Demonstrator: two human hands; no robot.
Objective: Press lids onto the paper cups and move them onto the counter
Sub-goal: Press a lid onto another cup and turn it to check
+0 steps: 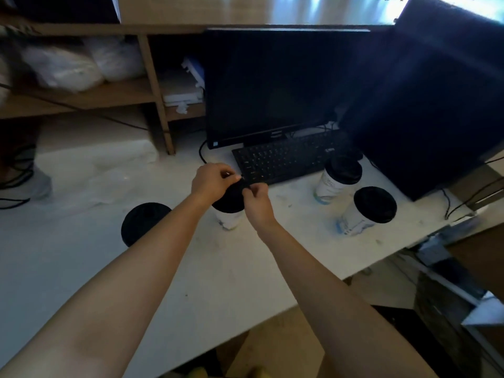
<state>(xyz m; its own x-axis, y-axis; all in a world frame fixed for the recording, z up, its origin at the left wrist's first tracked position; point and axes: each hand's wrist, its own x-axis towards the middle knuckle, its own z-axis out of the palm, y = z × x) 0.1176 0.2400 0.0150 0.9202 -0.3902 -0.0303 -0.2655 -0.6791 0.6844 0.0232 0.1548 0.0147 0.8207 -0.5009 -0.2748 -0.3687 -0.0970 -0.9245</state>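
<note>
Meanwhile, a white desk (245, 268) carries the whole job, its far edge taken up by a dark monitor (272, 85) and a black keyboard (286, 159), so the cups are worked on the bare strip nearer the person. Near the desk's right edge stand two lidded cups (357, 211), apparently finished and parked clear of the working spot until they go to the counter. At mid-desk, just in front of the keyboard's near-left corner, an upright paper cup (229, 218) wears a black lid (229, 200). Both hands close on that lid from opposite sides: the left hand (211, 181) cups its left rim, probably to steady the cup, while the right hand (256, 203) pinches the far rim with thumb and fingertips, likely snapping the edge down. Motion blur makes it unclear whether the lid is fully seated. A spare lid stack (144, 222) waits toward the desk's left side, within easy reach.
</note>
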